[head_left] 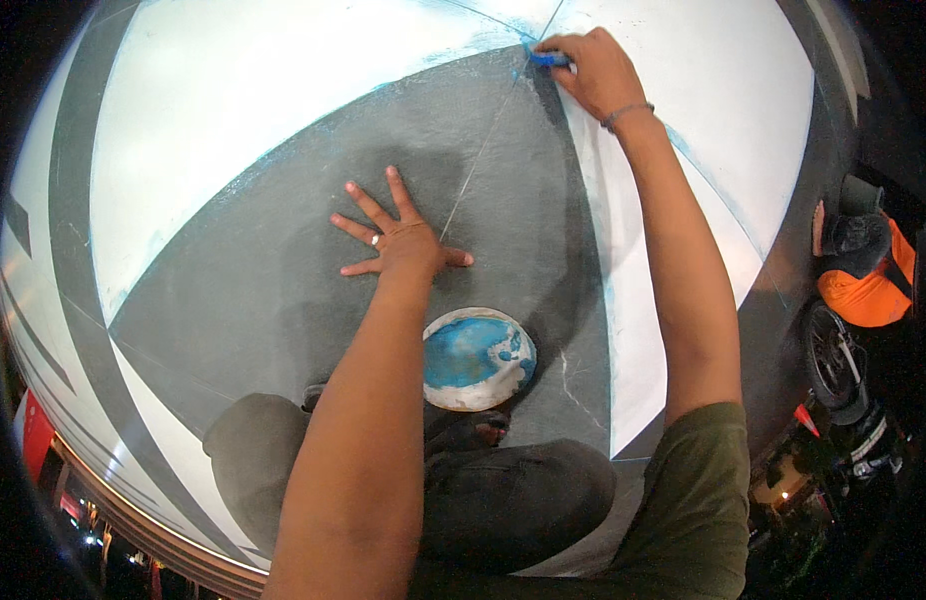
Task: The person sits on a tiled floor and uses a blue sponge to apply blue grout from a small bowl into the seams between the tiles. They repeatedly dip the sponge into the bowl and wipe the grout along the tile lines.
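Note:
My left hand [403,242] lies flat on the grey painted surface [313,270], fingers spread and holding nothing; a ring is on one finger. My right hand [601,72] reaches far ahead, fingers closed on a small blue paint tool [551,59]. That tool touches the top tip of the grey shape, where thin lines meet; its exact kind is too blurred to make out. Close to my knees rests a round white lid [448,403] with wet-looking blue paint [470,350] on it. Blue smears run along the edges between grey and white.
White painted panels [213,140] flank the grey shape, with a darker grey band [71,170] at the left. On the right, a person in orange [873,290] sits near a motorcycle wheel [833,355]. An orange cone [806,419] stands below it. My bent legs [523,500] are at the near edge.

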The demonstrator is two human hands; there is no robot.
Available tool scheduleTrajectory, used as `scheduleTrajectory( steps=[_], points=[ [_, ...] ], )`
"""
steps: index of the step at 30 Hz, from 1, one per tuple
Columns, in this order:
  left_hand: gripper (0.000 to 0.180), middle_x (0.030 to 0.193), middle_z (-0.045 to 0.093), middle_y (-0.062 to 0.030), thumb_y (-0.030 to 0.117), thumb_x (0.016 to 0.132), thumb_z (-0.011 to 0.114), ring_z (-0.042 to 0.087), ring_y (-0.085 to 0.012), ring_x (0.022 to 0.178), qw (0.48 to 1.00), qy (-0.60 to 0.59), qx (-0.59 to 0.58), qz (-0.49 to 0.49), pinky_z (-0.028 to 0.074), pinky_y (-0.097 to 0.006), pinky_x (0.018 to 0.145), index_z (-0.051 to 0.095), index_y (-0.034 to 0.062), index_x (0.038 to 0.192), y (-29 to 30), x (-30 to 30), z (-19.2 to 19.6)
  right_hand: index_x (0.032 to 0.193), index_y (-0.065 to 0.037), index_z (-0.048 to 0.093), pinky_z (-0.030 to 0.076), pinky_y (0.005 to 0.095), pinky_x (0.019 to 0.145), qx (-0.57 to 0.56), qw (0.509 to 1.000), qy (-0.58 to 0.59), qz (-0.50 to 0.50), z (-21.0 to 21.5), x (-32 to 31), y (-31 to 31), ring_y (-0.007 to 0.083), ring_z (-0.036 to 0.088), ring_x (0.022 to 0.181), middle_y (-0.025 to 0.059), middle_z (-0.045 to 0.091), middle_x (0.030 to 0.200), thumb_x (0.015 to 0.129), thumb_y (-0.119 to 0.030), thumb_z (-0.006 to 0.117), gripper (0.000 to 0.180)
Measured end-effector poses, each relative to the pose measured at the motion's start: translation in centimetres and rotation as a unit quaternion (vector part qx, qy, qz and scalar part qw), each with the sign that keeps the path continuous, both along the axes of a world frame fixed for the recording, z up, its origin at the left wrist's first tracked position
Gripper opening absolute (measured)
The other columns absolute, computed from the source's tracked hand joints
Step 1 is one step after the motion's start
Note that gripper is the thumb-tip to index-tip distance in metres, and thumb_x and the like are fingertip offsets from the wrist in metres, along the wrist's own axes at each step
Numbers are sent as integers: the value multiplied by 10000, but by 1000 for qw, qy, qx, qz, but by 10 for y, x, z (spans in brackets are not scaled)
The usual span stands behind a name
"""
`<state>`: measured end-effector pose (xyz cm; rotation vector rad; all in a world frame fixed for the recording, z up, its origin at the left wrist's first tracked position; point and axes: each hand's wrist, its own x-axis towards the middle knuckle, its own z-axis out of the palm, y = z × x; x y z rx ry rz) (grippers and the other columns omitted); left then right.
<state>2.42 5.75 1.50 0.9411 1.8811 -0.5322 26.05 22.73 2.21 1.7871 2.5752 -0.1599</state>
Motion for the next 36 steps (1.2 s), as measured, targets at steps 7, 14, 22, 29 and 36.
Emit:
scheduleTrajectory(
  steps=[7, 14, 22, 29, 36],
  points=[
    [1684, 1620, -397, -219, 481, 478, 1032, -399, -539, 1426, 1000, -6, 7, 1, 66, -916, 1027, -186, 351, 1634, -1, 1, -3, 1214, -206, 758, 541, 386, 935, 11, 989, 76, -128, 18, 20, -67, 267, 615, 996, 40, 741, 1146, 854, -182, 751, 361],
    [1678, 1614, -404, -224, 473, 484, 1033, -400, -543, 1422, 1000, 3, 3, 7, 73, -924, 1018, -182, 350, 1635, 2, 2, -3, 1158, -183, 739, 537, 387, 940, 54, 988, 60, -132, -1, -1, -132, 284, 601, 1023, 17, 728, 1167, 801, -97, 758, 368],
    [1700, 1593, -447, -199, 496, 503, 1025, -361, -566, 1438, 1000, 9, -6, -16, 109, -940, 995, -270, 352, 1595, -1, 5, -3, 1205, -187, 773, 503, 411, 983, 42, 977, 135, -163, 9, 36, -68, 325, 617, 1023, 65, 749, 1186, 859, -113, 679, 365],
    [1706, 1581, -470, -188, 506, 495, 1024, -368, -562, 1435, 1000, 27, 2, -15, 110, -942, 990, -284, 382, 1582, -4, 1, -11, 1170, -190, 783, 513, 390, 979, -32, 996, 79, -19, 1, 36, -77, 273, 601, 1012, 21, 761, 1128, 860, -116, 718, 326],
    [1663, 1599, -426, -223, 486, 514, 1021, -389, -559, 1420, 1000, 23, 13, -12, 87, -925, 1020, -208, 346, 1625, -3, 2, -1, 1261, -202, 735, 516, 374, 948, -23, 989, 95, -113, 21, 49, -135, 266, 583, 1018, 10, 730, 1201, 839, -70, 717, 443]
  ],
)
